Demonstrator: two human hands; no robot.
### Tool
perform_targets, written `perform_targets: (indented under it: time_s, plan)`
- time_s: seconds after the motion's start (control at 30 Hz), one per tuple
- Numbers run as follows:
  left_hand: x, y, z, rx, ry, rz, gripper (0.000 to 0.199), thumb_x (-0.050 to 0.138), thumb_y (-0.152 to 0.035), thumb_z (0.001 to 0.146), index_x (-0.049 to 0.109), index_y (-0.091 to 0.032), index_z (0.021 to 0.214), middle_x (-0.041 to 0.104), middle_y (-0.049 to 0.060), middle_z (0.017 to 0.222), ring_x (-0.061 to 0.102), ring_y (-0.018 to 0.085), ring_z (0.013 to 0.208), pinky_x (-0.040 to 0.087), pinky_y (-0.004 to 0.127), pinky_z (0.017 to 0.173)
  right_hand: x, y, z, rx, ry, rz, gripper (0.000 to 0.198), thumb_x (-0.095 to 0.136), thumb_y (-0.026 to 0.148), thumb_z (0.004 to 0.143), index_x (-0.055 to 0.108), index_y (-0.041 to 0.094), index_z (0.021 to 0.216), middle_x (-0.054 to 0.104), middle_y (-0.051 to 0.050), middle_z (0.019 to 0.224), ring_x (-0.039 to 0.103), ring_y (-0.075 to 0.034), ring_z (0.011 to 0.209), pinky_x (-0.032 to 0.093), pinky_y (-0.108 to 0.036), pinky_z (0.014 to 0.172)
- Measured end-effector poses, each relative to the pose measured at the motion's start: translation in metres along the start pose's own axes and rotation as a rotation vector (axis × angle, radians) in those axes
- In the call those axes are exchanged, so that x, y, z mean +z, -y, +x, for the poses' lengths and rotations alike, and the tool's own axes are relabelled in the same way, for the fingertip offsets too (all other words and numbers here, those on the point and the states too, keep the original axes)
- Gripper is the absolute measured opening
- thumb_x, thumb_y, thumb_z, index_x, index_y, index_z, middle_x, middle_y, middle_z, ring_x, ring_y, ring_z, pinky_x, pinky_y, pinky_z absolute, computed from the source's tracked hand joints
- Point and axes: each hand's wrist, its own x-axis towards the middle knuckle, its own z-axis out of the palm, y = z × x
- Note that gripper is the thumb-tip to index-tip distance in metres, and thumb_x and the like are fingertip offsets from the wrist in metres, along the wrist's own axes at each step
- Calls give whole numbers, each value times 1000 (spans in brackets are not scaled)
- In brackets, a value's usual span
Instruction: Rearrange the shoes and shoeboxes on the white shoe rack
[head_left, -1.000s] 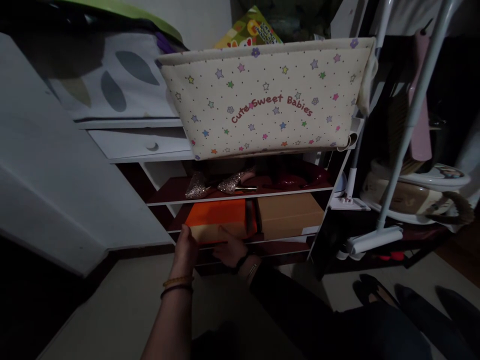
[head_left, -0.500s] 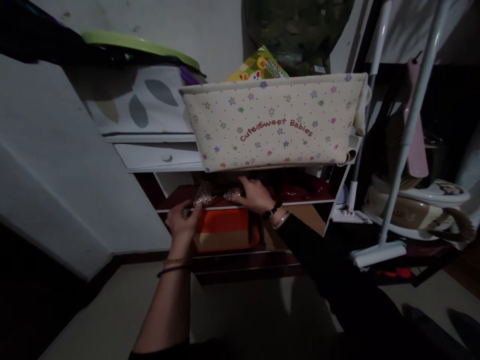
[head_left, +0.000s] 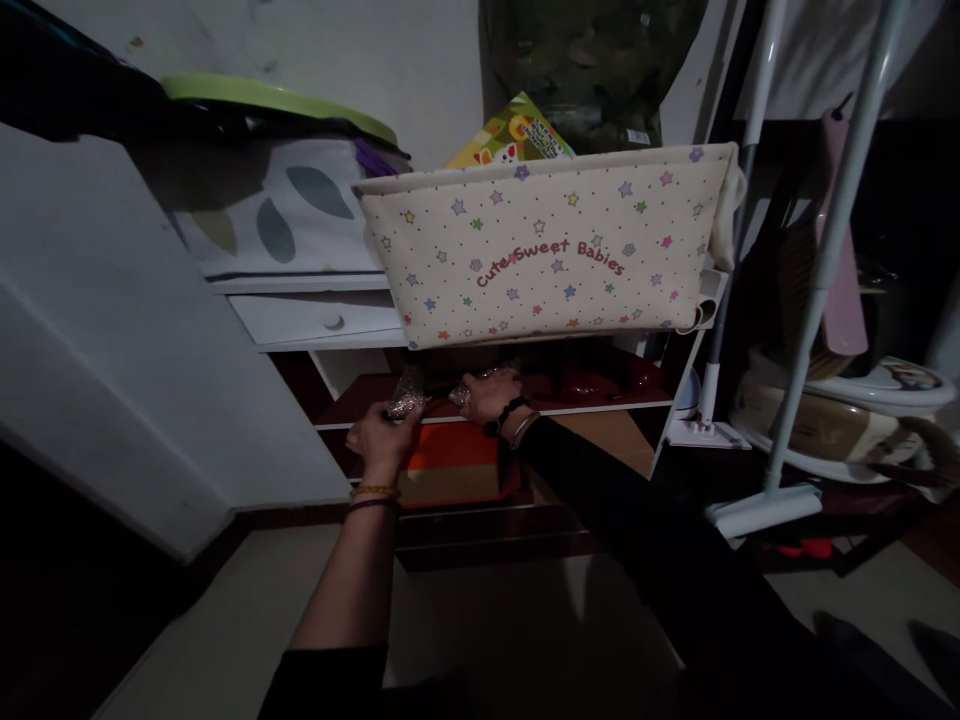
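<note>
My left hand grips the toe of one glittery high-heeled shoe on the upper shelf of a low shoe rack. My right hand is closed over the second glittery shoe just beside it; most of that shoe is hidden by my fingers. An orange shoe box sits on the shelf below, under both hands. A dark red shoe lies further right on the upper shelf.
A cream fabric basket printed "Cute Sweet Babies" stands on top of the rack, overhanging the shelf. A brown box is beside the orange one. A white drawer unit is at left, mop poles and a stand at right.
Both hands rose from the orange box on the lower shelf to the glittery shoes on the upper shelf and closed on them.
</note>
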Motion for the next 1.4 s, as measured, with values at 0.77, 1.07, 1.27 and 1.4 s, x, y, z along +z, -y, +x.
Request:
perform_targets:
  time_s: [0.77,1.07,1.27,1.4]
  plan:
    - [-9,-62,11,316,93,-277,29,68,-27,80,57,-21,107,53,6,98,55,26,100,46,42,101,-18,-26,-6,140,-211,1192,49,79,39,80,61,19,121,77,-5,109,71,-17,99,55,-32,95]
    - [-8,-55,16,494,140,-308,46,64,-33,85,55,-19,128,50,12,122,54,29,114,47,43,104,-12,-32,-16,98,-119,1163,72,88,25,65,56,19,128,74,1,96,71,-15,90,55,-30,91]
    - [-22,-41,37,601,338,-340,55,61,-48,89,55,-21,135,58,12,135,58,27,119,49,40,103,-11,-40,-13,127,-84,1155,68,80,11,65,50,20,126,66,6,83,67,-13,80,54,-22,74]
    - [-22,-39,36,633,306,-348,58,61,-48,90,54,-19,139,59,14,142,55,31,132,42,47,115,-2,-46,-9,17,-71,1081,59,78,16,71,49,22,122,67,2,89,67,-15,86,55,-24,74]
